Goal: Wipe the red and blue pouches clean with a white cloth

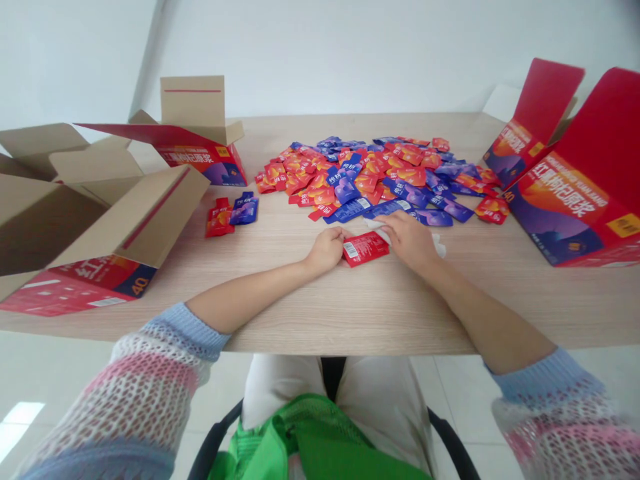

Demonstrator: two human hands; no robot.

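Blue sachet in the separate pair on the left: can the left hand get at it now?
Probably yes: only bare tabletop lies between the left hand and the blue sachet, though it would likely need to release the red packet first.

Two bare hands: one left hand [327,252], one right hand [411,241]. One red sachet [367,249] between them, and one white cloth [385,233]. At left, one small group of sachets [220,217], at least one red and one blue. One heap of red and blue sachets [367,181], dozens, overlapping too much to count. Two open cartons [575,207] at right; at least two more cartons [215,157] at left, where flaps overlap. One table [320,313]
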